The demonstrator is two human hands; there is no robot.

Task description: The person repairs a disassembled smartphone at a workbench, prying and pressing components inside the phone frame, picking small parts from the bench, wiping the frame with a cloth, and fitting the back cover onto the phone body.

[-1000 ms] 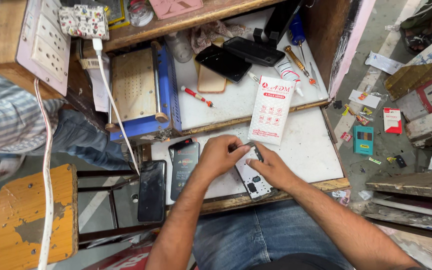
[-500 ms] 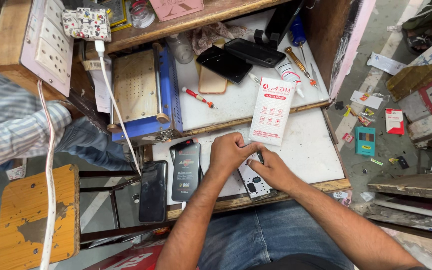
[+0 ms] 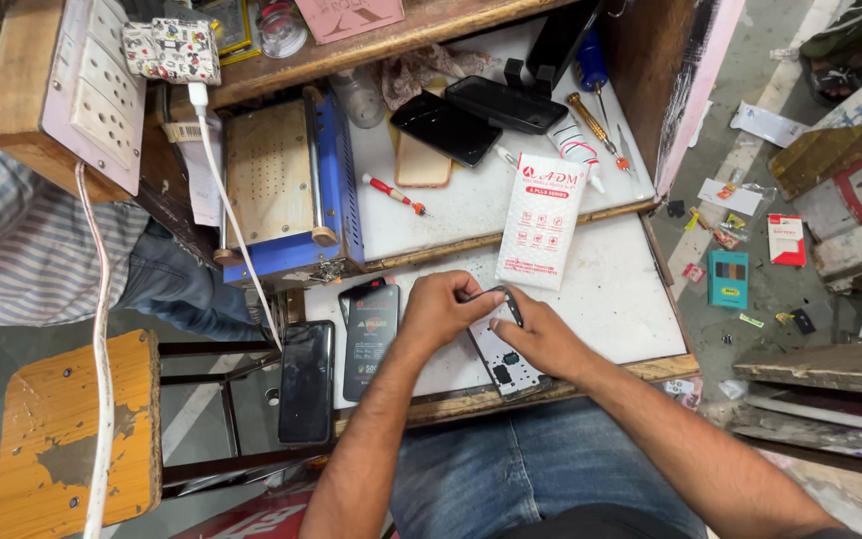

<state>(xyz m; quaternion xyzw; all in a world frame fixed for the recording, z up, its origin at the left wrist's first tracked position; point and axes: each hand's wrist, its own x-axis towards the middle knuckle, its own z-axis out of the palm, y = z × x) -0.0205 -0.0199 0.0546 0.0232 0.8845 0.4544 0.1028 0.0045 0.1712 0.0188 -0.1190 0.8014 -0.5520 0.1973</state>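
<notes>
Phone frame [image 3: 503, 351], opened and pale inside, lies at the near edge of the white table [image 3: 621, 299], where both hands have drawn closer over its top end since a second ago. Left hand [image 3: 443, 307] and right hand [image 3: 541, 334] each pinch a thin dark strip [image 3: 506, 297] lifted off it, grips closed tight. Prying appears underway.

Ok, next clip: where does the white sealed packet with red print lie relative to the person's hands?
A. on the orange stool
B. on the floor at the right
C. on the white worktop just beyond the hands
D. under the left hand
C: the white packet lies flat on the white worktop, just beyond the left hand and right hand, which work on an opened phone.
</notes>
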